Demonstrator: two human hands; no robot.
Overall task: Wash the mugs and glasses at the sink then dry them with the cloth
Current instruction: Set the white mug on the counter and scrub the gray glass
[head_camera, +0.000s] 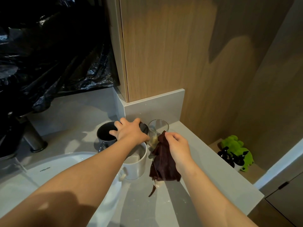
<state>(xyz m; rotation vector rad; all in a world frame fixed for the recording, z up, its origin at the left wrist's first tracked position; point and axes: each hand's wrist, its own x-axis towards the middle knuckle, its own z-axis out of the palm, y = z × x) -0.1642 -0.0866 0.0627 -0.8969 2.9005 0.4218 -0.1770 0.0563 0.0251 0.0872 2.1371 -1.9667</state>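
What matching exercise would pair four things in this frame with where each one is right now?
Things:
1. dark mug
2. white mug
3. glass
4. cloth

Places:
a. pinched by the right hand
b. in the back corner of the counter
c. under the left hand
d. right beside the sink

Pairs: 1-c, 2-d, 3-b, 4-a

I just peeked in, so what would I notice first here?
Right in the middle, the left hand grips a dark grey ceramic mug from above, while the right hand pinches a dark brown cloth beside a clear drinking glass. A fuzzy green toy sits far right.
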